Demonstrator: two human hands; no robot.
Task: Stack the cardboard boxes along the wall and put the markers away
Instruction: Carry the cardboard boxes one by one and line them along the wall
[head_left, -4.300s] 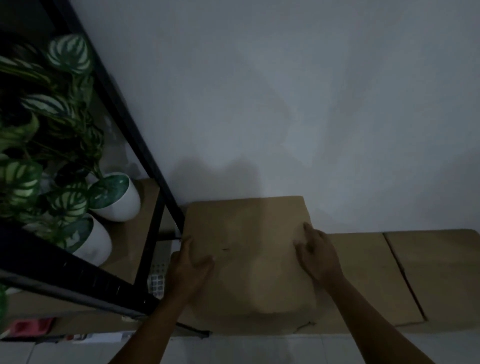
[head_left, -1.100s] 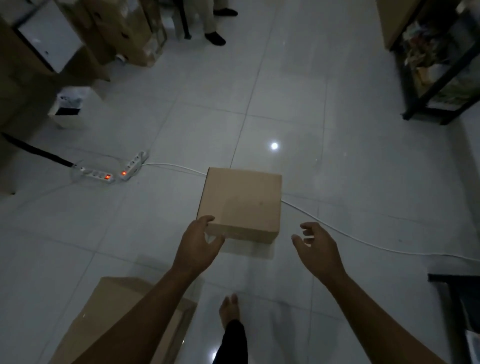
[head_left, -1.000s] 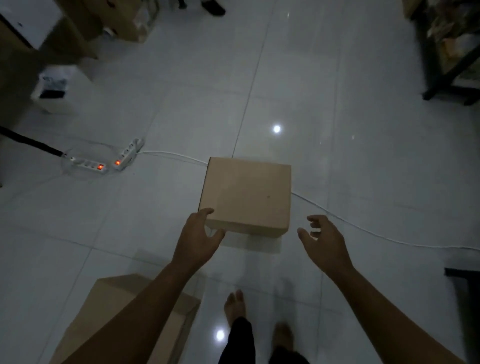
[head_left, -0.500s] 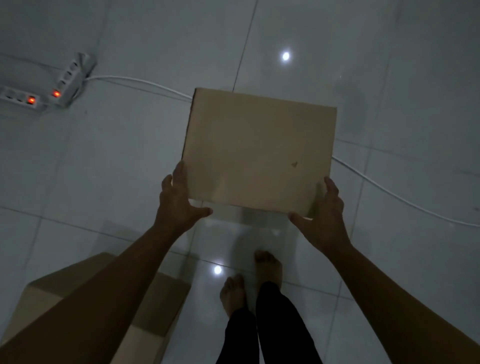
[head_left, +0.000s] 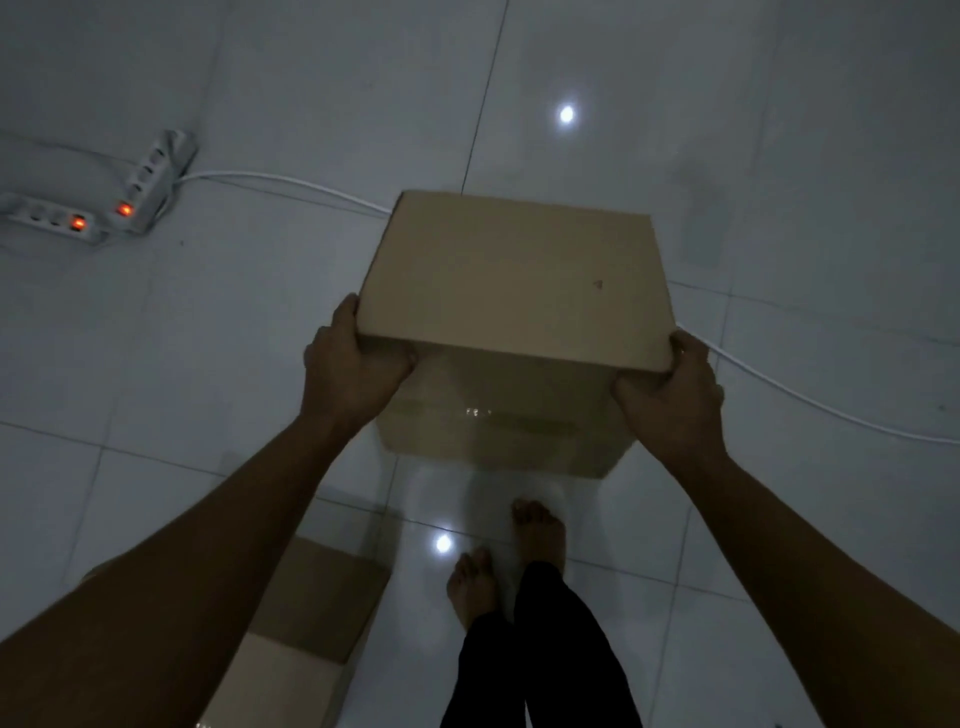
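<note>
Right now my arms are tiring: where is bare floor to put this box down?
Bare grey tile floor lies right of the brown cardboard box, beyond the white cable. Crowded left: two white power strips, second cardboard box beside the feet.

Cardboard box (head_left: 511, 283): plain tan-brown on top, darker brown on the near side, one small dark mark toward the right of the top. Second box (head_left: 317, 618) at lower left: same brown, with a paler band across it. Floor (head_left: 779, 156): glossy pale grey tiles with thin darker joints and two bright white light spots. Power strips (head_left: 104, 192): light grey, each with a glowing orange-red switch. Cable (head_left: 280, 182): white. Trousers (head_left: 545, 654): black.
</note>
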